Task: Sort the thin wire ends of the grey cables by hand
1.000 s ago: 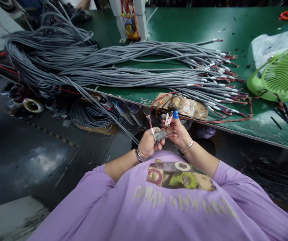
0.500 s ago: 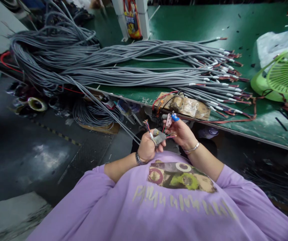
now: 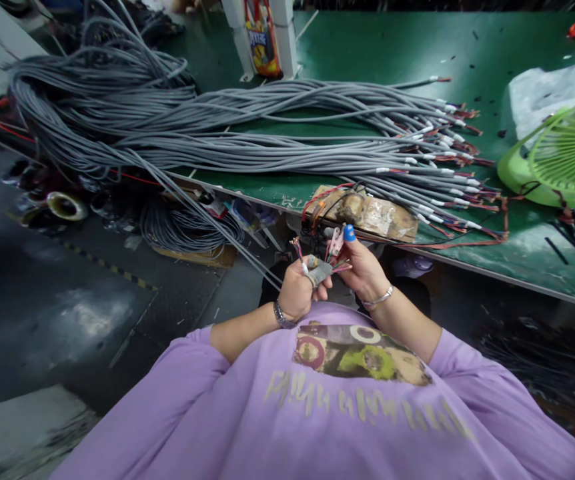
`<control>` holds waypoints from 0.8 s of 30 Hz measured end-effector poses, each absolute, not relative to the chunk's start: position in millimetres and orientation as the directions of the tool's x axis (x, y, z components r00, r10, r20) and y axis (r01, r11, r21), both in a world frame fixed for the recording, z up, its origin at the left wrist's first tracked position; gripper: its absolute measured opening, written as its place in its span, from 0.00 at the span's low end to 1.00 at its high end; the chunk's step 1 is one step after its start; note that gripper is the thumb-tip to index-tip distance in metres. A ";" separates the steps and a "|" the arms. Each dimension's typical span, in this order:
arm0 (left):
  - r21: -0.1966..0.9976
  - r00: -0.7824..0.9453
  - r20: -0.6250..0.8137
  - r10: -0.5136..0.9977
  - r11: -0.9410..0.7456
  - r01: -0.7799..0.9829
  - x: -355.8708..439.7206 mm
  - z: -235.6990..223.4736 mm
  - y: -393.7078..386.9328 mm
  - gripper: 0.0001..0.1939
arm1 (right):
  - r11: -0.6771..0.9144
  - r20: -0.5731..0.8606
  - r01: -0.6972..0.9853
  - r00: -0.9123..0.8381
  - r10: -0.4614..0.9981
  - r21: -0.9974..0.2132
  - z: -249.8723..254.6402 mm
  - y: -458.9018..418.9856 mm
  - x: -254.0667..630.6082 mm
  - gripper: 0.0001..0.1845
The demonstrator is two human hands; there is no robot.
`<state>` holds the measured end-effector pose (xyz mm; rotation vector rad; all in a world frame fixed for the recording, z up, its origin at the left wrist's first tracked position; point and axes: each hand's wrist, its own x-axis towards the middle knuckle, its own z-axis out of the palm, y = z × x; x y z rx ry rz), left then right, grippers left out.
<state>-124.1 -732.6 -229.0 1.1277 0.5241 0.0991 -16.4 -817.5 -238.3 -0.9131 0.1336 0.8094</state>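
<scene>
My left hand (image 3: 297, 291) is closed round the ends of grey cables (image 3: 247, 249) that run down from the bench. Grey wrapping covers its thumb and a finger. Thin coloured wires (image 3: 297, 249) stick up from a white-banded cable end, and more wires (image 3: 341, 266) fan out to the right of the fingertips. Close by, my right hand (image 3: 366, 270) has its fingers drawn together, with a blue cover (image 3: 349, 233) on the thumb. A small pale pink piece (image 3: 336, 241) shows at its fingertips; whether it is held or is a finger wrap I cannot tell.
A large bundle of grey cables (image 3: 247, 152) with stripped ends lies along the green bench (image 3: 392, 47). A taped block (image 3: 367, 212) sits at the front edge. A green fan (image 3: 562, 157) stands at the right. Coiled cable (image 3: 187, 227) lies below the bench.
The blue-covered thumb of my right hand has tilted more upright. My left hand keeps its grip on the cables, and the view has shifted slightly.
</scene>
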 end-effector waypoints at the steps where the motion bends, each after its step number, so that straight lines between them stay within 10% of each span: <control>1: 0.881 0.874 -0.352 0.334 0.435 0.188 -123.9 -229.6 -732.5 0.18 | 0.348 -0.428 -0.671 0.709 0.561 -0.655 -237.7 -817.2 -16.5 0.26; 15: 0.877 0.867 -0.363 0.342 0.439 0.194 -133.6 -229.0 -730.4 0.20 | 0.302 -0.445 -0.753 0.609 0.656 -0.585 -245.1 -826.4 -23.0 0.31; 24: 0.910 0.844 -0.324 0.428 0.383 0.156 -139.8 -237.2 -722.4 0.18 | 0.169 -0.216 -0.501 0.620 0.754 -0.849 -253.9 -840.4 -39.5 0.19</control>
